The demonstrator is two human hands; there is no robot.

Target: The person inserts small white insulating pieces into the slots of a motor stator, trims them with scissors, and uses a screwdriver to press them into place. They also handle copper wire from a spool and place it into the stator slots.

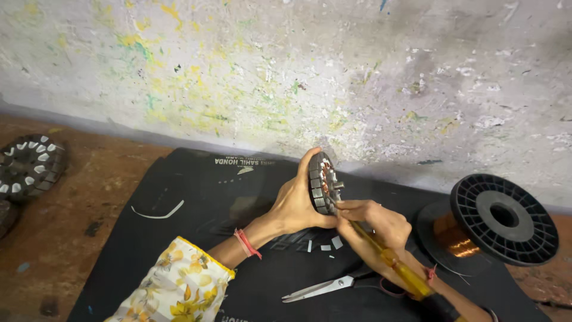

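fingers [310, 164] of left hand [295, 206] wrapped round upright stator core [322, 183] at frame centre, steadying it; right hand [372, 223] gripping yellow-handled screwdriver [393, 262], tip pressed at slots.

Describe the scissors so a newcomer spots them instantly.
Start at the black mat below the paint-speckled wall. At its near edge, under the right hand, lie the scissors. Theirs are the only bare metal blades, pointing left, unlike the yellow-handled tool above.

floral yellow-white sleeve [179, 286], red wrist threads [247, 243] (both wrists)
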